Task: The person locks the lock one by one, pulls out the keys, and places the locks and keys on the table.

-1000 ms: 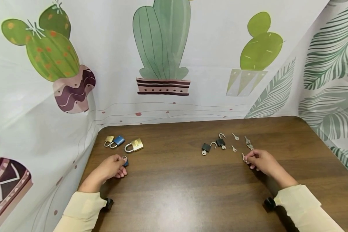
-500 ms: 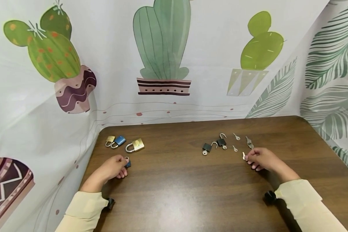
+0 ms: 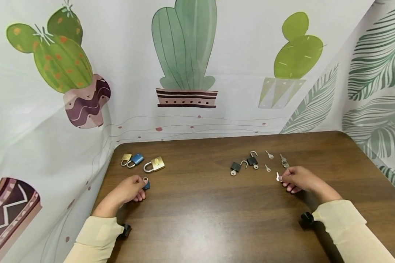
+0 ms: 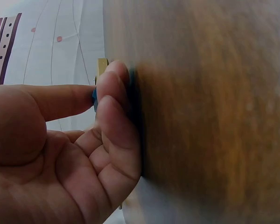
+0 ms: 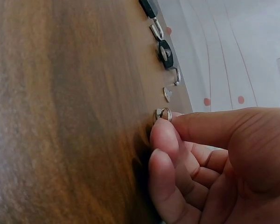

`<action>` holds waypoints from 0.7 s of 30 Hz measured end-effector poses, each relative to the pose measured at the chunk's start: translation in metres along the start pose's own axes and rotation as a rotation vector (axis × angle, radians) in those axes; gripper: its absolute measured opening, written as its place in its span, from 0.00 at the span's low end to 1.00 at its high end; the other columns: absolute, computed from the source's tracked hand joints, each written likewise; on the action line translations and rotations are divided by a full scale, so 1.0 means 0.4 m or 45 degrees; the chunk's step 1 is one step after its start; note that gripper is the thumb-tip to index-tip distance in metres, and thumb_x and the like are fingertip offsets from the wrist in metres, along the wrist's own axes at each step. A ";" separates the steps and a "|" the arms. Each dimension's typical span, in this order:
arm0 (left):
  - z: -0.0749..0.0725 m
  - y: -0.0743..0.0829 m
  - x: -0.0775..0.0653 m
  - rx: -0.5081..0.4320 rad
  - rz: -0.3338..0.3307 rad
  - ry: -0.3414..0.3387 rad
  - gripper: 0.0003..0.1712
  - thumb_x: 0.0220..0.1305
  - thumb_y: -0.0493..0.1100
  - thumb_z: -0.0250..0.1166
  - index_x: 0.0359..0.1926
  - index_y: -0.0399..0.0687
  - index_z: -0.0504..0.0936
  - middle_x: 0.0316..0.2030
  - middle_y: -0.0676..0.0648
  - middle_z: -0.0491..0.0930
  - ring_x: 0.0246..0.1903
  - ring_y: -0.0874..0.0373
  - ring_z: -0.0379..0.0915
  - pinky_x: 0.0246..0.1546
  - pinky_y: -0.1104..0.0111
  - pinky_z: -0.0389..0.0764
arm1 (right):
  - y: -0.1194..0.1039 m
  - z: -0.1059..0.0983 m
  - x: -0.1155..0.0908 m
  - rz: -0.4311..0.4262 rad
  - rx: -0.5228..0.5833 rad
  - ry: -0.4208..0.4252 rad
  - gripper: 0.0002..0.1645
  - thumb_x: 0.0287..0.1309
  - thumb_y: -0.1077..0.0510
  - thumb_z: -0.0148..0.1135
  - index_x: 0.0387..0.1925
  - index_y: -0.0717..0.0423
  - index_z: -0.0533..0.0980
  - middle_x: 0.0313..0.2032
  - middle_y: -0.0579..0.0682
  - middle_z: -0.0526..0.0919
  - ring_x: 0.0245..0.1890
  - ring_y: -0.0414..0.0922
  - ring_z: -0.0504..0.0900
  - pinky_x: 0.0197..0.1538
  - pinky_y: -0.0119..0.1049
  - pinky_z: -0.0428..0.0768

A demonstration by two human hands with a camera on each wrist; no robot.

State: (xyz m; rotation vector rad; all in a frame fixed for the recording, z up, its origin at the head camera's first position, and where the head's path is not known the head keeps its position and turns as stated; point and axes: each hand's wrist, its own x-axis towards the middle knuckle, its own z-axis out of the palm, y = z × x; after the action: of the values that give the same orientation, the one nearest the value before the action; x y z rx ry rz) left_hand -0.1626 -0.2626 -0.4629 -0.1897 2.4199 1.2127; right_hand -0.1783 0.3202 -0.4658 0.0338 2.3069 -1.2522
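Note:
A small blue padlock (image 3: 146, 184) is pinched between the thumb and fingers of my left hand (image 3: 127, 189), low over the left side of the table. In the left wrist view the fingers hide most of this padlock (image 4: 94, 99). My right hand (image 3: 299, 179), low over the right side, pinches a small silver key (image 3: 278, 177); a metal ring (image 5: 166, 115) shows at those fingertips in the right wrist view. Just beyond the right hand lies a bunch of keys (image 3: 284, 160). Two loose keys, one small key (image 3: 267, 168) and one larger key (image 3: 269, 155), lie left of it.
Behind the left hand lie a small brass padlock (image 3: 126, 159), a larger blue padlock (image 3: 135, 160) and a big brass padlock (image 3: 154, 164). Two black padlocks, one nearer padlock (image 3: 235, 167) and one farther padlock (image 3: 252, 161), have raised shackles and inserted keys. A printed cloth (image 3: 131, 73) hangs behind the table.
The head view has shifted slightly, so everything sits a little farther right. The small blue padlock has turned slightly in the left fingers. Both hands stay almost in place, keeping their grips.

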 end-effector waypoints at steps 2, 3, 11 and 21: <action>0.000 0.001 -0.001 0.002 -0.001 0.000 0.14 0.78 0.43 0.51 0.37 0.36 0.71 0.20 0.48 0.81 0.20 0.60 0.75 0.23 0.68 0.77 | -0.003 0.001 0.000 0.008 -0.006 0.003 0.11 0.70 0.60 0.57 0.39 0.68 0.73 0.27 0.48 0.80 0.24 0.39 0.80 0.28 0.34 0.83; -0.001 0.002 -0.002 0.004 0.000 0.002 0.14 0.78 0.43 0.51 0.37 0.36 0.71 0.20 0.48 0.81 0.20 0.60 0.75 0.23 0.68 0.77 | -0.005 0.001 0.000 0.012 -0.009 0.006 0.11 0.70 0.60 0.57 0.39 0.68 0.73 0.27 0.48 0.80 0.24 0.39 0.80 0.28 0.34 0.83; -0.003 0.005 -0.002 0.003 0.022 -0.010 0.14 0.79 0.43 0.50 0.37 0.35 0.71 0.21 0.47 0.80 0.21 0.59 0.75 0.25 0.67 0.78 | -0.012 0.008 -0.008 0.011 -0.036 0.019 0.09 0.68 0.62 0.57 0.34 0.65 0.72 0.25 0.48 0.77 0.23 0.39 0.79 0.28 0.34 0.83; -0.003 -0.002 0.001 0.014 0.031 0.011 0.15 0.78 0.44 0.52 0.37 0.36 0.72 0.20 0.47 0.81 0.20 0.60 0.75 0.24 0.66 0.78 | -0.014 0.009 -0.009 0.002 -0.025 0.036 0.13 0.71 0.57 0.55 0.34 0.65 0.72 0.24 0.48 0.77 0.22 0.39 0.79 0.27 0.35 0.83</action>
State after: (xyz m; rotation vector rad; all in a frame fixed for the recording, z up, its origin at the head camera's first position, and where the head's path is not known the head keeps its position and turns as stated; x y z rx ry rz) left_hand -0.1632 -0.2638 -0.4630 -0.1625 2.4428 1.2109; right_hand -0.1751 0.3149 -0.4614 0.0466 2.3429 -1.2358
